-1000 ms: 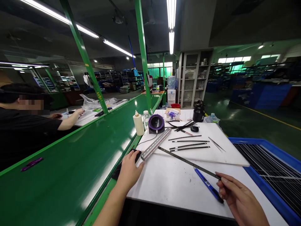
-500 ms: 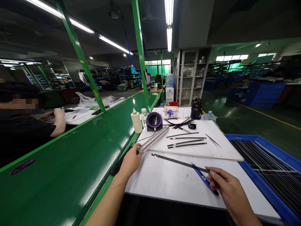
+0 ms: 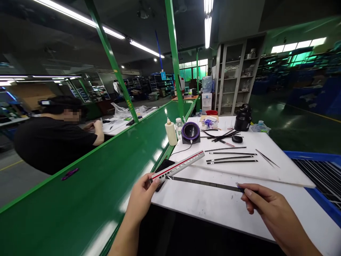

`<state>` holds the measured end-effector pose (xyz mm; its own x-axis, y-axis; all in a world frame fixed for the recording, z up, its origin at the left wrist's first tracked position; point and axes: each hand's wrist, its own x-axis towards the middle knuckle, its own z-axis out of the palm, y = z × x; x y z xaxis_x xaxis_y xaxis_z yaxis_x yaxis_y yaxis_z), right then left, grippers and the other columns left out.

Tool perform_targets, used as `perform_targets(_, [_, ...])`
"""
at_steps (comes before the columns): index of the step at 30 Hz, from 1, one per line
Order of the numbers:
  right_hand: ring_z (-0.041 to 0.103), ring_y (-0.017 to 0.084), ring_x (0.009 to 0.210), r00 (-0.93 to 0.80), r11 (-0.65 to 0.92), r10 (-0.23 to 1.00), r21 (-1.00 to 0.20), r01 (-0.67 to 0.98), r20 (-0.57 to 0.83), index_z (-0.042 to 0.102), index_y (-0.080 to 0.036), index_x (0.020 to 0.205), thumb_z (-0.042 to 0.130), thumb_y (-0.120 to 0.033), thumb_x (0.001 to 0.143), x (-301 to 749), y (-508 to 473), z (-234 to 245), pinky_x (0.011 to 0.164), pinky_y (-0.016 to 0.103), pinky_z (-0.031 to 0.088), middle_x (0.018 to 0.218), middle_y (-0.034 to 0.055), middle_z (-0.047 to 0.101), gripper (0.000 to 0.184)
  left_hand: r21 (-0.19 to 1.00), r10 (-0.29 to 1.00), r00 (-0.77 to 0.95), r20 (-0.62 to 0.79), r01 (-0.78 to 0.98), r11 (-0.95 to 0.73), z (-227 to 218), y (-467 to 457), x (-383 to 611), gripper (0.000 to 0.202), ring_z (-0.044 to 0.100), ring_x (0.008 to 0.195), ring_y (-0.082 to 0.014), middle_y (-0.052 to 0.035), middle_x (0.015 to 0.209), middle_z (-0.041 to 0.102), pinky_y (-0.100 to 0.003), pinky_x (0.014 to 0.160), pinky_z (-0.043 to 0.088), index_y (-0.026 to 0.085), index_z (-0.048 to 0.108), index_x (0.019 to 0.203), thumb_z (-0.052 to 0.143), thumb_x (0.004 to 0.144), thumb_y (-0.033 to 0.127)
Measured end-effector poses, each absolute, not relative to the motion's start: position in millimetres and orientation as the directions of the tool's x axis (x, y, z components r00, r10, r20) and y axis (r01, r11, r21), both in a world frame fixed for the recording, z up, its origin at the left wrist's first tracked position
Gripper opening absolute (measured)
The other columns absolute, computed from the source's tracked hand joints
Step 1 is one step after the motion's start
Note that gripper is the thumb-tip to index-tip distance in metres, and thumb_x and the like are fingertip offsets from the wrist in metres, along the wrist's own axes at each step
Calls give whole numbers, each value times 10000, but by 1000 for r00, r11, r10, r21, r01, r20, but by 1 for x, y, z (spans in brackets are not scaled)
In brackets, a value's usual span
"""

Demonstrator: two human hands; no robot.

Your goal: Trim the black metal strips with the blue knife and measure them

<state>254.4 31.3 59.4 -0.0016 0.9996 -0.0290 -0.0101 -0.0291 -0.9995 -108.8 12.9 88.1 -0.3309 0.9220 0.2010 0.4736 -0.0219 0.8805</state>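
Observation:
My left hand (image 3: 144,193) is closed around the near end of a long white bar (image 3: 183,164) with a red stripe and a row of small dark rectangles. The bar slants up and to the right over the table. My right hand (image 3: 262,202) pinches the right end of a thin dark strip (image 3: 205,182). This strip stretches leftward, its far end close to my left fingers and the bar; whether they touch I cannot tell. A small shiny tip (image 3: 237,184) shows beside my right fingertips, the rest of it hidden. Several similar dark strips (image 3: 231,161) lie on the white board (image 3: 279,176) beyond.
Tweezers (image 3: 267,158) lie on the board's right side. Behind stand a cream squeeze bottle (image 3: 171,133), a purple-rimmed round device (image 3: 190,131) and a black flask (image 3: 243,119). A blue tray (image 3: 295,155) is at right, a green conveyor (image 3: 112,177) at left, with a co-worker (image 3: 53,138) beyond.
The view has swung left. My left hand has drawn the bar nearer and turned it, bringing it close to the strip's left end. The blue pen-like tool under my right hand no longer shows.

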Motion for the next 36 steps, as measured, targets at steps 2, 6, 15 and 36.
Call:
perform_targets(2, [547,176,654,-22,-18,1000,-1000,-7,-18,711,-167,1085,691,-522,825,252,29,64,655,313,456,762,54,661,440,901,940,-283,192,430,-54,97,5,-106,439,631,832,-231,-59,887,678,-301,730,506,170,633,1027,625,806,549])
perform_targets(6, [557,183,659,-37,-7,999,-1000,7,-7,709,-179,1092,684,-506,836,251,24,69,653,326,456,778,57,664,417,926,945,-243,219,357,-123,107,0,-102,347,606,854,-214,-71,1008,655,-274,716,491,173,639,942,679,793,484])
perform_targets(15, [524,150,575,-56,-13,998,-1000,-15,-12,735,-179,1025,714,-516,795,259,27,82,561,291,444,735,51,641,408,940,961,-112,252,266,-216,103,-3,-103,250,555,886,-206,-57,1013,609,-270,764,445,193,552,820,664,823,417])
perform_targets(36, [464,134,573,398,147,906,-989,20,143,400,-245,1387,680,-511,809,233,23,89,569,280,419,740,-50,493,695,966,901,-378,211,221,-133,82,6,-61,447,633,986,-317,-99,1056,687,-412,846,542,191,670,991,658,750,567])
